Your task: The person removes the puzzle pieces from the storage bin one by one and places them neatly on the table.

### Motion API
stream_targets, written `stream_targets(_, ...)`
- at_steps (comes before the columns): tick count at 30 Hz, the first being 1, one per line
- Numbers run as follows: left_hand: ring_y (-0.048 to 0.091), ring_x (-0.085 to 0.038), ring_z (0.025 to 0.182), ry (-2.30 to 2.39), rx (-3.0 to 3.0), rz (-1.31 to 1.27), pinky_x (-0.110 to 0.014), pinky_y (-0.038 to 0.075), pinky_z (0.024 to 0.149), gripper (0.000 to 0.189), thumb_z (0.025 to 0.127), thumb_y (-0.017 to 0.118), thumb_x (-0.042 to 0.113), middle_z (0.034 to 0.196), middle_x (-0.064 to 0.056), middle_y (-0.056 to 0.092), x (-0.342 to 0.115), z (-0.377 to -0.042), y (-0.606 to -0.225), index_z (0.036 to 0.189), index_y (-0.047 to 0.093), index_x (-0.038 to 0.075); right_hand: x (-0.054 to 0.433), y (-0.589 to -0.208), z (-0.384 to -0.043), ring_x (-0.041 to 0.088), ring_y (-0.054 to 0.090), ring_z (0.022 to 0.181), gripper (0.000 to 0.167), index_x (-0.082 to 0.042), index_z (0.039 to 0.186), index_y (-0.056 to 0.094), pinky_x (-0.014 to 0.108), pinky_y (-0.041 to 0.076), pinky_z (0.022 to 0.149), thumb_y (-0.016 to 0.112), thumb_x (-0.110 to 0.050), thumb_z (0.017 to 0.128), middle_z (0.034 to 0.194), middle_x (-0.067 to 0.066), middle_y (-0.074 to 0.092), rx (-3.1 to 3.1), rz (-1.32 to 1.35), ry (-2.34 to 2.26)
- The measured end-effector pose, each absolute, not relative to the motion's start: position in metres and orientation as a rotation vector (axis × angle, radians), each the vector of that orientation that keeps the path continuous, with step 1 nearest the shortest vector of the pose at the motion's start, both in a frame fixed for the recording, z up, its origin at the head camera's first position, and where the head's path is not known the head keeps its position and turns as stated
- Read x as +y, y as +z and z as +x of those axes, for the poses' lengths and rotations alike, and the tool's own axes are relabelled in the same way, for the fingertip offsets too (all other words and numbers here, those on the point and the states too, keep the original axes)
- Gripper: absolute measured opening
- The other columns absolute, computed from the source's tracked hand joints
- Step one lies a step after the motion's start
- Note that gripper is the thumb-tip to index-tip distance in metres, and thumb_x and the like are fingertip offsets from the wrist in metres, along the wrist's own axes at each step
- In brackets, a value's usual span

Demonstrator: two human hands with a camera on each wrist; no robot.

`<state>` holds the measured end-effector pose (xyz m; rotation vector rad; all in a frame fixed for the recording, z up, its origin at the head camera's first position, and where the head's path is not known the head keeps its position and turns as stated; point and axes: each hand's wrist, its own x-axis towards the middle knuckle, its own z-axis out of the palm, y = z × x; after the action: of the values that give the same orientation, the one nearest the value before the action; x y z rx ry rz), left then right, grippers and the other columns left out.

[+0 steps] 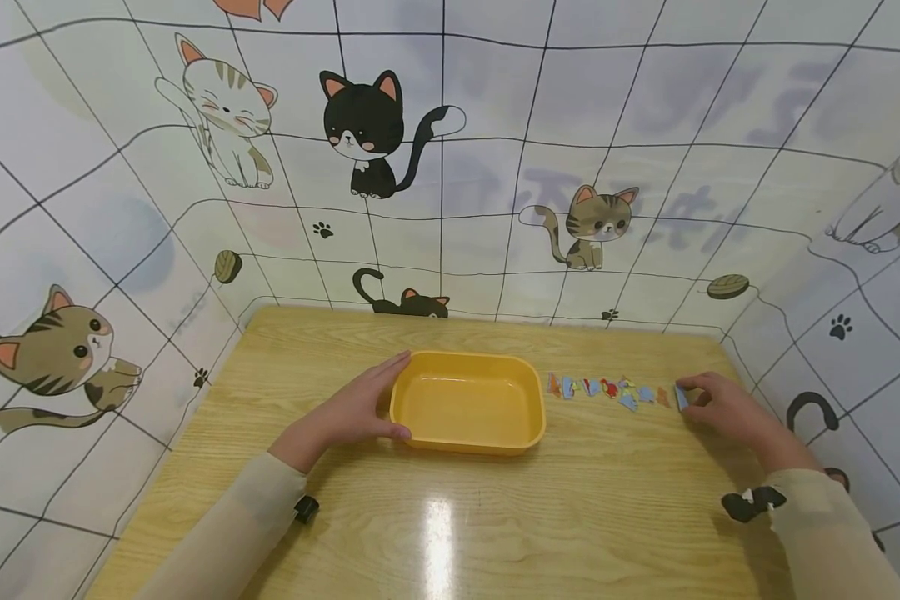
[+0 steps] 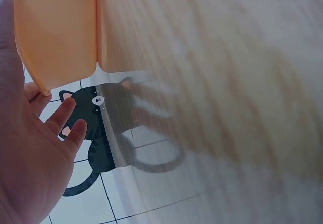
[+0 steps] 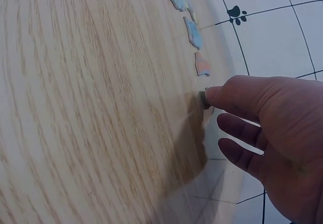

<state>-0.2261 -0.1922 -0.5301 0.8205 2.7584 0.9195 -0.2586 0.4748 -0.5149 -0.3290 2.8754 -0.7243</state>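
A yellow plastic tray [image 1: 468, 444] with rounded corners stands on the table, its visible inside bare. My left hand [image 1: 356, 410] holds it by the left end, thumb at the near corner and fingers at the far one. In the left wrist view, the tray's side wall [image 2: 55, 32] rises beside that hand [image 2: 35, 148]. At the right, my right hand [image 1: 731, 412] pinches a light blue puzzle piece [image 1: 681, 398] between thumb and forefinger, at the end of a row of puzzle pieces. An orange piece [image 3: 202, 64] lies just beyond these fingertips in the right wrist view.
Several small colourful puzzle pieces [image 1: 610, 388] lie in a row from the tray's right side towards my right hand. The wooden table [image 1: 570, 517] meets cat-patterned walls [image 1: 487, 183] at its back and sides.
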Motion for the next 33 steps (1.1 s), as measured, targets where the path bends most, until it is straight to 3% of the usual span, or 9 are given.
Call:
stream_targets(15,0.021,-0.03,0.169,0.925,2.757,0.827,-0.057,0.024,0.134,0.138,0.075,0.09,0.075,0.185,0.008,0.014,-0.192,-0.226,-0.53,0.179,0.021,0.018,0.466,-0.516,-0.259,0.037,0.066,0.101,0.053,0.013,0.142,0.063,0.042,0.054,0.078,0.082,-0.006,0.096,0.127,0.03,0.064,2.863,-0.306,-0.721)
stream_targets(23,0.021,-0.031,0.169,0.923,2.76,0.825,-0.058,0.024,0.134,0.138,0.075,0.091,0.075,0.185,0.007,0.014,-0.192,-0.226,-0.53,0.179,0.02,0.019,0.47,-0.522,-0.26,0.033,0.066,0.1,0.052,0.013,0.141,0.064,0.034,0.053,0.075,0.082,-0.004,0.095,0.127,0.029,0.063,2.875,-0.36,-0.755)
stream_targets(33,0.021,-0.03,0.168,0.89,2.763,0.824,-0.057,0.024,0.134,0.139,0.074,0.088,0.08,0.185,0.006,0.014,-0.191,-0.225,-0.527,0.179,0.018,0.02,0.473,-0.525,-0.26,0.043,0.066,0.109,0.059,0.014,0.148,0.057,0.039,0.056,0.078,0.081,-0.012,0.1,0.134,0.036,0.061,2.833,-0.251,-0.824)
